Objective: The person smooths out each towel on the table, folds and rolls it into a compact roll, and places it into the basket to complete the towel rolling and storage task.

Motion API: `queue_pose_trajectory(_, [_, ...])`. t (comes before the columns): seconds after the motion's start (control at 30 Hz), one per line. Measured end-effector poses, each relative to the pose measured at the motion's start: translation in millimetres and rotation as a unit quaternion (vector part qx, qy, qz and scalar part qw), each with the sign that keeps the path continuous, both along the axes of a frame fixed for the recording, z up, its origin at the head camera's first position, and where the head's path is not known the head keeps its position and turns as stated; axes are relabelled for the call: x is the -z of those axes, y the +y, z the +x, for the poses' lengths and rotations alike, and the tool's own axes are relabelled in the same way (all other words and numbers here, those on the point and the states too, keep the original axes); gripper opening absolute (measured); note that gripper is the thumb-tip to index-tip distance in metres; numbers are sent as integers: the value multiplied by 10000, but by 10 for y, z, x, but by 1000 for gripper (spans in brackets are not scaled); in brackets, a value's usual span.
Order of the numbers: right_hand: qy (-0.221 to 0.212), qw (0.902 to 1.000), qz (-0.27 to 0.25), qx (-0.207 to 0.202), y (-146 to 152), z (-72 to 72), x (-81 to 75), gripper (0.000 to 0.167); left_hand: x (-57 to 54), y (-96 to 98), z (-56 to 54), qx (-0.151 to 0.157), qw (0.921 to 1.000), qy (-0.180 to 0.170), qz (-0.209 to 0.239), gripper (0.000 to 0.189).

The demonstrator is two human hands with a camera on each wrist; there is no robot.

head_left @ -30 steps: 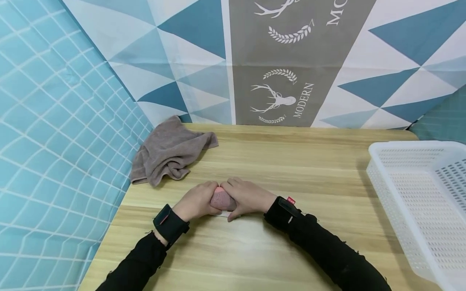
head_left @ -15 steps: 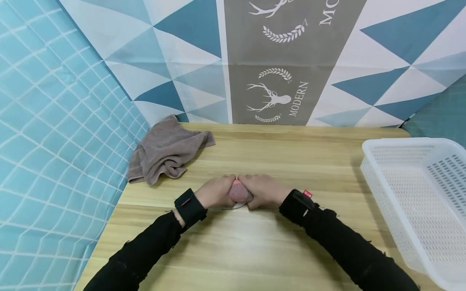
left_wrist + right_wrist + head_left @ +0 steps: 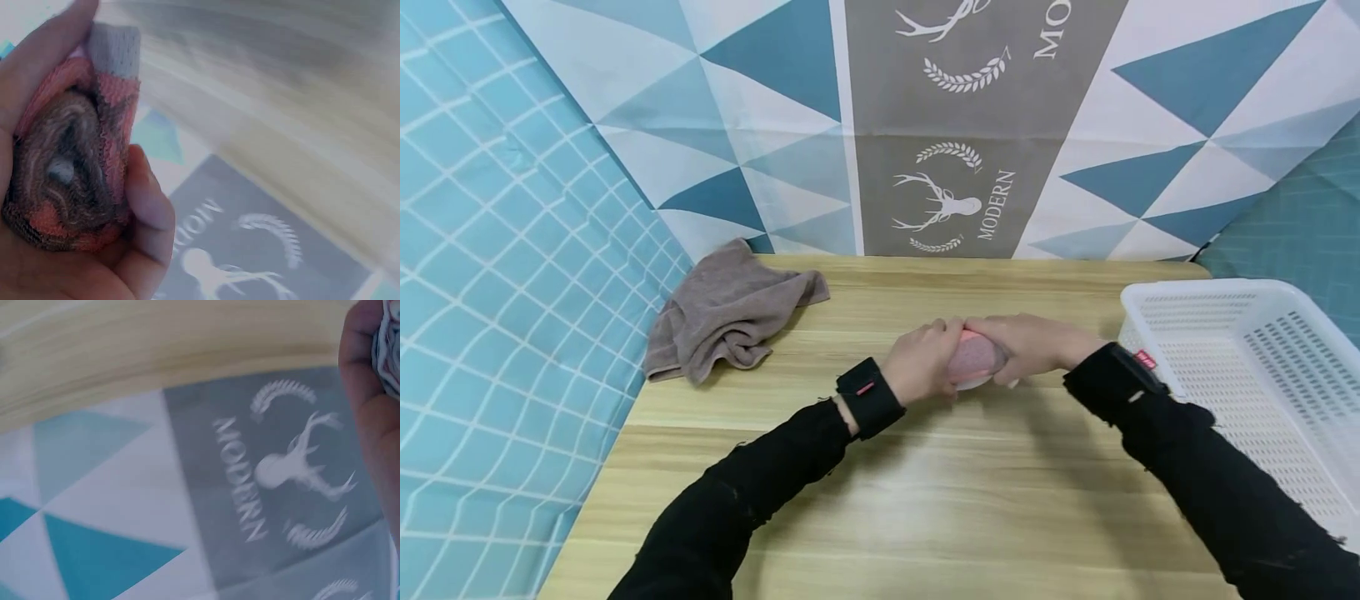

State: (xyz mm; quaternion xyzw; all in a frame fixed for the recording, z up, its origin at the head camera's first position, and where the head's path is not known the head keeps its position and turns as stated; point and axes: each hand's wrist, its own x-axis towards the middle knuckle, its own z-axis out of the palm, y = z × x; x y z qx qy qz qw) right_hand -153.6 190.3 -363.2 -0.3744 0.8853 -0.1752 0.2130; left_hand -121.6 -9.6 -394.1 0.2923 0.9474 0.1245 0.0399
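A rolled-up knit cloth (image 3: 976, 360), pinkish-mauve with a coral strip, is held between both hands above the table. My left hand (image 3: 921, 358) grips its left end, fingers and thumb curled around it. From the other side my right hand (image 3: 1037, 342) holds the right end. The left wrist view shows the coiled end of the rolled-up knit cloth (image 3: 69, 162), coral and dark brown, with a pale grey dotted band on top. Only a whitish layered edge of the rolled-up knit cloth (image 3: 390, 353) shows beside the fingers in the right wrist view.
A crumpled grey-brown towel (image 3: 730, 312) lies at the table's back left. On the right stands a white perforated plastic basket (image 3: 1195, 292), close to the right wrist. The wooden table (image 3: 887, 508) meets a patterned backdrop (image 3: 940, 167) behind and a blue checked sheet at left.
Both hands have moved to the right and away from the body with the rolled-up knit cloth between them, and they appear lifted higher. The view has shifted slightly right. Towel and basket stay put.
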Motion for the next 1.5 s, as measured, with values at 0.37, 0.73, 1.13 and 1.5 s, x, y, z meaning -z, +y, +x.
queue_pose_trajectory(0.37, [692, 9964, 198, 443, 644, 242, -459, 56, -283, 679, 36, 523, 9942, 943, 30, 71])
queue_pose_trajectory(0.73, [2079, 9706, 730, 972, 1379, 547, -643, 51, -434, 1382, 119, 695, 9943, 802, 135, 67])
queue_pose_trajectory(1.13, [2614, 9510, 979, 1332, 2059, 919, -573, 67, -407, 2012, 320, 1403, 9856, 914, 240, 57])
queue_pose_trajectory(1.5, [2891, 9396, 736, 1678, 2681, 1294, -441, 74, -460, 2477, 612, 2033, 9763, 705, -230, 69])
